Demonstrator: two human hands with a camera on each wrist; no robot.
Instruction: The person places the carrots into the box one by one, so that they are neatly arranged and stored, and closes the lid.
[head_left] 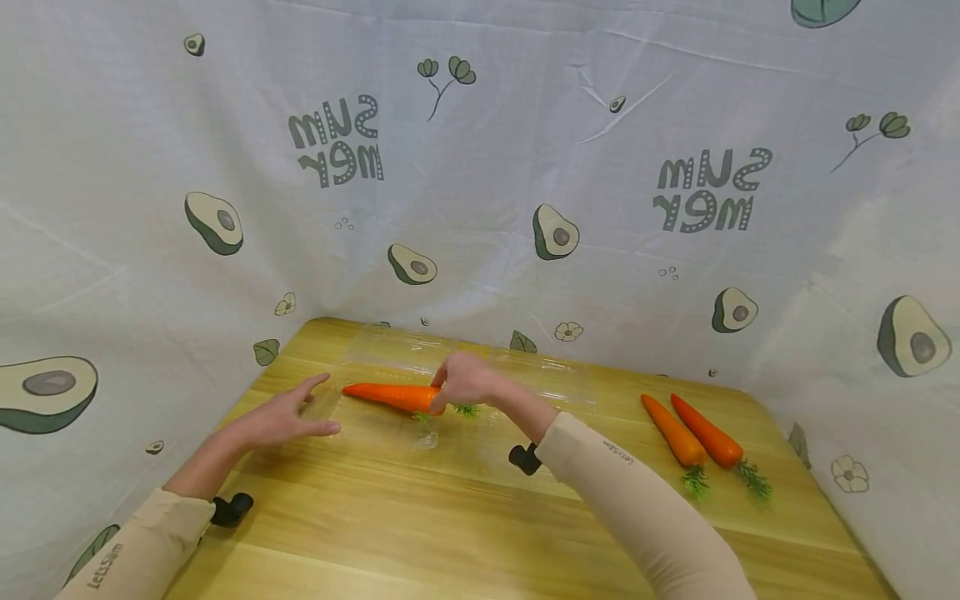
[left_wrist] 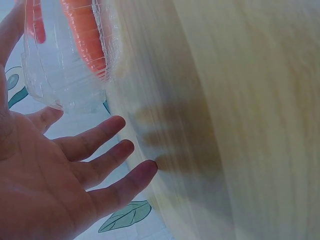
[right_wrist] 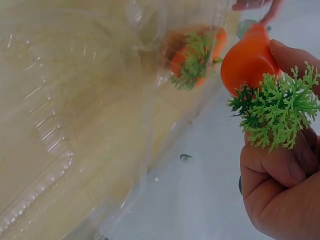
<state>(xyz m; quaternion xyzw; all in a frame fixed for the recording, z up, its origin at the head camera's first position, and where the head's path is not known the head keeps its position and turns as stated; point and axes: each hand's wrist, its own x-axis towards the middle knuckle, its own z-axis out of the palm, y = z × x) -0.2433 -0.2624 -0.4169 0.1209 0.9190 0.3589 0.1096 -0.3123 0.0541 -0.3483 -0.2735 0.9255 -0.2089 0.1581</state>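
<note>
My right hand (head_left: 467, 379) grips an orange toy carrot (right_wrist: 242, 67) by its thick end, beside the frilly green leaves (right_wrist: 282, 107). The carrot lies level over a clear plastic clamshell box (left_wrist: 62, 87), its thin tip pointing left. A second carrot (left_wrist: 85, 35) shows through the box wall, partly hidden in the head view. Left of the box, my left hand (head_left: 281, 419) has its fingers spread and holds nothing. In the left wrist view its fingertips are near the wooden tabletop, with the box just beyond.
Two more carrots, one light orange (head_left: 673, 429) and one deeper orange (head_left: 707, 431), lie side by side on the right of the wooden table (head_left: 420, 533). The clear lid (head_left: 555, 379) stretches behind my right hand. A white printed cloth (head_left: 480, 183) hangs behind the table.
</note>
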